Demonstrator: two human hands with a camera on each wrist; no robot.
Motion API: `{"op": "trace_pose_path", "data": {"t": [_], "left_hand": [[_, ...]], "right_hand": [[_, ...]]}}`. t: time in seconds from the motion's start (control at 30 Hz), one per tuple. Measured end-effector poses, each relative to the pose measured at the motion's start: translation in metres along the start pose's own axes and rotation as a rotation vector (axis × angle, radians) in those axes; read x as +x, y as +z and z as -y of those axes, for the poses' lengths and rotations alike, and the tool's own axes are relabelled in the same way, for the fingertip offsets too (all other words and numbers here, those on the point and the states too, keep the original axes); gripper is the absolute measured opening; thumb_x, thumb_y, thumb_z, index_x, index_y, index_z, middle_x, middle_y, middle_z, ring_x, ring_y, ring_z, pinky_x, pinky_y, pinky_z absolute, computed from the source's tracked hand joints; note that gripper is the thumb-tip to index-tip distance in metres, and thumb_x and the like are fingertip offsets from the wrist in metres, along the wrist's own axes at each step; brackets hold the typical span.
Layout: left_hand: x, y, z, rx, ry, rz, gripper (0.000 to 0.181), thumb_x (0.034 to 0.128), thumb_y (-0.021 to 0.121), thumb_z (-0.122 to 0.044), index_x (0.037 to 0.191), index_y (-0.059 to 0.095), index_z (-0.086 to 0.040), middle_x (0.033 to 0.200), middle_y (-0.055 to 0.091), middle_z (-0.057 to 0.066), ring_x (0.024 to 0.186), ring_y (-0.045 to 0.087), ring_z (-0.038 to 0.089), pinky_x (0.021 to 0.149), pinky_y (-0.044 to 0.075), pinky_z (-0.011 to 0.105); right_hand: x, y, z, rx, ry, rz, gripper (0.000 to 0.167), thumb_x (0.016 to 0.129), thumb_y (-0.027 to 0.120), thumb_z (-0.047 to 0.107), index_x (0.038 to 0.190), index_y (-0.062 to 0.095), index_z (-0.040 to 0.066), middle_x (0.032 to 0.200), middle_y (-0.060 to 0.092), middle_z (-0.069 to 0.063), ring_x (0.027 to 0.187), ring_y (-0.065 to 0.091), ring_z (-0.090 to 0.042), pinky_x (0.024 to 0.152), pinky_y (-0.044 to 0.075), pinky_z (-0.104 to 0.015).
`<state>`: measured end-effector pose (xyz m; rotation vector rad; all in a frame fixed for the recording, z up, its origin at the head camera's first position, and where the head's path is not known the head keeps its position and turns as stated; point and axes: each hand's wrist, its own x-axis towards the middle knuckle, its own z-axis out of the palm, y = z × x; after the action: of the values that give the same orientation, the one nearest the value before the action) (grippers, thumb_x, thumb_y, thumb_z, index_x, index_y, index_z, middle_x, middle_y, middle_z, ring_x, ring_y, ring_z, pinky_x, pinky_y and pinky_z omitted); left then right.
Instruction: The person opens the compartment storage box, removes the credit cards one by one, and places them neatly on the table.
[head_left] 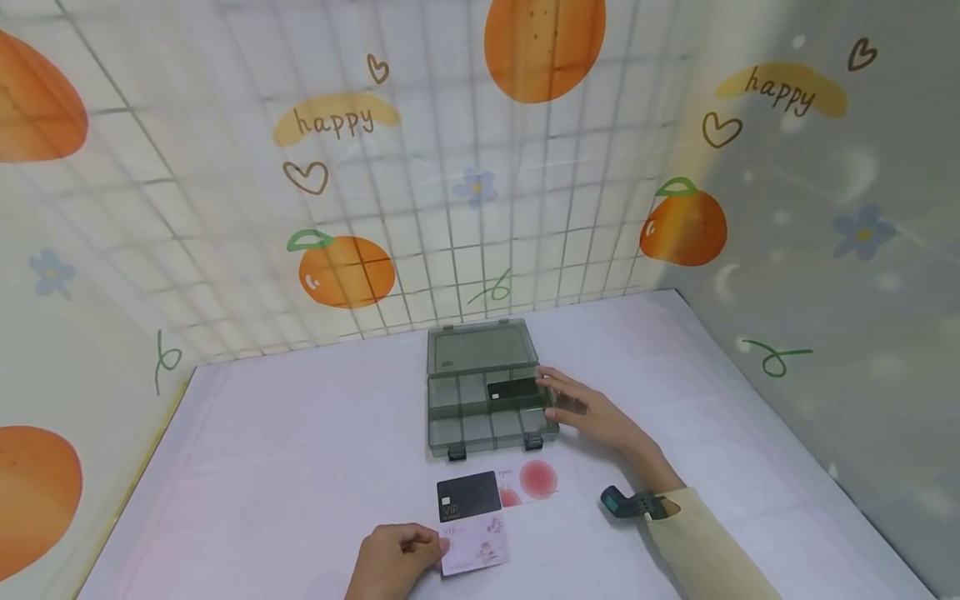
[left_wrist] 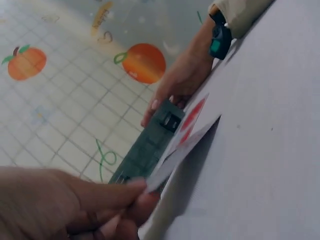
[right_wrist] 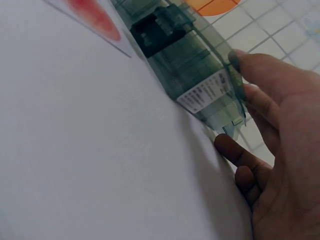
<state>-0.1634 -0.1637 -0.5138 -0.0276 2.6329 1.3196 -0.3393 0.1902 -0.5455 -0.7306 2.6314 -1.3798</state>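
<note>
My left hand (head_left: 396, 560) pinches the left edge of a pale pink VIP card (head_left: 476, 546) between thumb and fingers. In the left wrist view that card (left_wrist: 172, 162) is tilted, one edge raised off the table. Just beyond lie a black VIP card (head_left: 468, 495) and a white card with pink-red circles (head_left: 538, 480). A grey-green translucent compartment box (head_left: 444, 452) stands behind them with its lid (head_left: 483, 343) laid back. My right hand (head_left: 596, 414) rests at the box's right side, its thumb touching the rim. A black card (head_left: 517, 389) sits in the rear right of the box.
The white-covered table (head_left: 300, 467) runs back to a curtain (head_left: 427, 192) printed with oranges and hearts, with a grid showing through. Similar sheets hang at both sides. A dark band with a small device (head_left: 626, 502) is on my right wrist.
</note>
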Motion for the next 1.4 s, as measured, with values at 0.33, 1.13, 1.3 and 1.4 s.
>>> {"op": "trace_pose_path", "data": {"t": [0.33,1.13,1.3,1.4], "left_hand": [[-0.001,0.001,-0.011,0.082,0.030,-0.053,0.015,0.0829,0.081,-0.027,0.076,0.076,-0.015,0.058,0.064,-0.013,0.063,0.057,0.007,0.063,0.047,0.030],[0.003,0.004,-0.021,0.156,-0.084,-0.085,0.018,0.0812,0.083,-0.025,0.070,0.072,-0.015,0.054,0.062,-0.009,0.060,0.051,0.011,0.062,0.040,0.033],[0.002,0.006,-0.020,0.138,-0.077,-0.084,0.020,0.0814,0.083,-0.024,0.069,0.071,-0.015,0.054,0.061,-0.009,0.058,0.050,0.011,0.060,0.039,0.032],[0.001,0.006,-0.020,0.137,-0.066,-0.089,0.020,0.0811,0.083,-0.024,0.068,0.070,-0.015,0.054,0.061,-0.009,0.058,0.050,0.011,0.060,0.039,0.031]], "right_hand": [[0.000,0.000,-0.001,-0.001,0.002,0.000,0.059,0.097,0.068,0.034,0.151,0.047,0.024,0.163,0.025,0.011,0.150,0.020,-0.024,0.114,0.021,-0.061],[0.000,-0.001,0.000,0.006,-0.012,0.005,0.060,0.095,0.068,0.042,0.150,0.048,0.029,0.162,0.027,0.012,0.150,0.022,-0.022,0.115,0.022,-0.059],[-0.001,-0.001,0.000,0.005,-0.005,0.004,0.059,0.095,0.069,0.040,0.150,0.048,0.030,0.162,0.027,0.012,0.149,0.022,-0.022,0.115,0.022,-0.059],[0.000,0.000,0.000,0.002,-0.003,0.003,0.059,0.095,0.069,0.039,0.150,0.047,0.031,0.162,0.027,0.013,0.149,0.023,-0.022,0.115,0.023,-0.059]]}}
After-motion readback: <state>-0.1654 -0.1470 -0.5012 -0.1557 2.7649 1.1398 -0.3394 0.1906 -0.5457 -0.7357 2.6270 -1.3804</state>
